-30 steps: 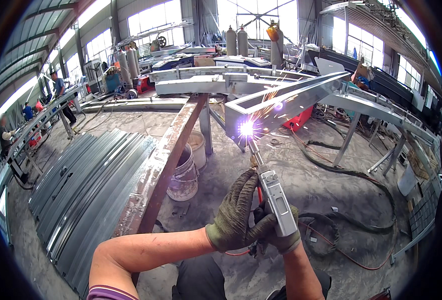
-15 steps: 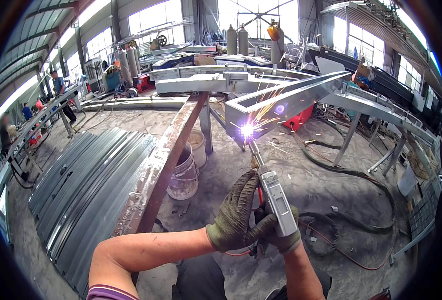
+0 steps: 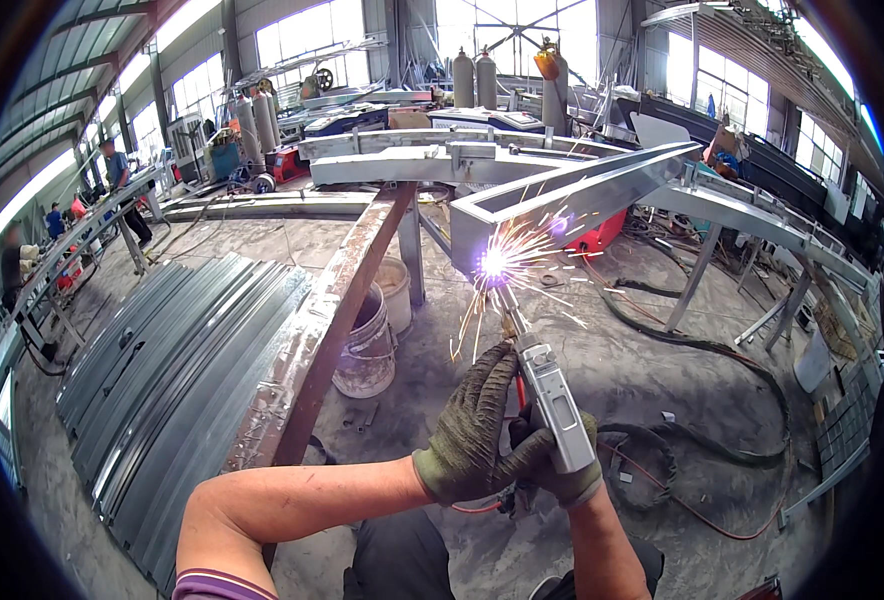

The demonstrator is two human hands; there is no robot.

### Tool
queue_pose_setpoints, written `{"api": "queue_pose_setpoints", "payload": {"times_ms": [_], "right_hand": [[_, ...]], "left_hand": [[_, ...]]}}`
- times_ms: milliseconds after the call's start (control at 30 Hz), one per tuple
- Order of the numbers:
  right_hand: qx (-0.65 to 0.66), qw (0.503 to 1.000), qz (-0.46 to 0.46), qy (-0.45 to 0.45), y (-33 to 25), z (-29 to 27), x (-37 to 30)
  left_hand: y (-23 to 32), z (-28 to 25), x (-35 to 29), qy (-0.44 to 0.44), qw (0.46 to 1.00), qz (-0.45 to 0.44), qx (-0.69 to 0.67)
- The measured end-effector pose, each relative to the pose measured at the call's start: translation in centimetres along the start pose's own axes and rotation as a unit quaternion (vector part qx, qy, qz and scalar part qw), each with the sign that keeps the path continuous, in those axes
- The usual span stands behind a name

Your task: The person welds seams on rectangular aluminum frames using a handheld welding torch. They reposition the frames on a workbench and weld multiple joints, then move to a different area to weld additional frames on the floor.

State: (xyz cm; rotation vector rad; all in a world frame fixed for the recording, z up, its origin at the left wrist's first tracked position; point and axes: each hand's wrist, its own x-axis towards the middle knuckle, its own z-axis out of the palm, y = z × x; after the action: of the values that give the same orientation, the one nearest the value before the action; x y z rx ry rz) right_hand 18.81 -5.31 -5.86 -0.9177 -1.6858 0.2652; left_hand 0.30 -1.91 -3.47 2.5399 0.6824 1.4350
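Both my hands wear dark green work gloves and hold a grey welding gun that points up and away from me. My right hand is wrapped round its rear grip, the fingers partly hidden behind the body. Closer to the nozzle, my left hand closes on the gun's side. A bright purple-white arc burns at the tip, against the near corner of a rectangular metal frame. Sparks spray out around it, and the glare hides the exact contact spot.
A rusty steel beam runs past my left side, with a dirty bucket beside it. Long metal panels lie stacked on the floor at left. Dark hoses curl over the floor at right. A person stands far left.
The sparks have spread wider, now also falling down and left of the arc. My hands and the gun have hardly moved.
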Motion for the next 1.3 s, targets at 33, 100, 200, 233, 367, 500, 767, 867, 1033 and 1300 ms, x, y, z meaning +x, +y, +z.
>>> {"api": "queue_pose_setpoints", "payload": {"times_ms": [33, 100, 200, 233, 367, 500, 767, 867, 1033, 1300], "right_hand": [[-0.002, 1.000, -0.004, -0.003, 0.3, -0.1, -0.1], [-0.016, 0.999, -0.046, -0.012, 0.7, -0.2, 0.0], [-0.053, 0.995, -0.081, -0.014, 0.8, -0.4, 0.2], [-0.035, 0.998, -0.058, -0.016, 0.8, -0.4, 0.0], [0.000, 0.999, -0.030, -0.029, 0.9, -0.5, -0.3], [0.024, 0.999, -0.003, -0.036, 1.5, -0.6, -0.9], [0.070, 0.996, 0.046, -0.033, 0.8, -0.5, -0.9], [0.078, 0.994, 0.064, -0.035, 1.0, -0.7, -1.3], [0.145, 0.983, 0.109, -0.027, 1.5, -0.3, -1.9], [0.054, 0.995, 0.046, -0.073, 3.6, -0.1, -2.3]], "left_hand": [[0.1, 0.0, 0.1, -0.001, 1.000, -0.001, -0.001], [0.0, 0.0, -0.1, 0.002, 1.000, 0.000, 0.004], [-0.3, 0.2, -0.3, -0.013, 1.000, -0.002, 0.001], [-0.3, 0.2, -0.4, -0.015, 1.000, -0.007, 0.002], [0.0, 0.2, -0.3, -0.001, 1.000, 0.001, 0.006], [0.0, 0.4, -0.3, 0.004, 1.000, -0.008, 0.007], [0.1, 0.5, -0.7, -0.011, 1.000, -0.017, 0.007], [0.2, 0.7, -0.8, -0.012, 1.000, -0.024, 0.005], [-0.2, 1.0, -1.3, -0.005, 1.000, -0.017, 0.012], [-0.3, 1.4, -1.5, -0.005, 0.998, -0.059, 0.004]]}}
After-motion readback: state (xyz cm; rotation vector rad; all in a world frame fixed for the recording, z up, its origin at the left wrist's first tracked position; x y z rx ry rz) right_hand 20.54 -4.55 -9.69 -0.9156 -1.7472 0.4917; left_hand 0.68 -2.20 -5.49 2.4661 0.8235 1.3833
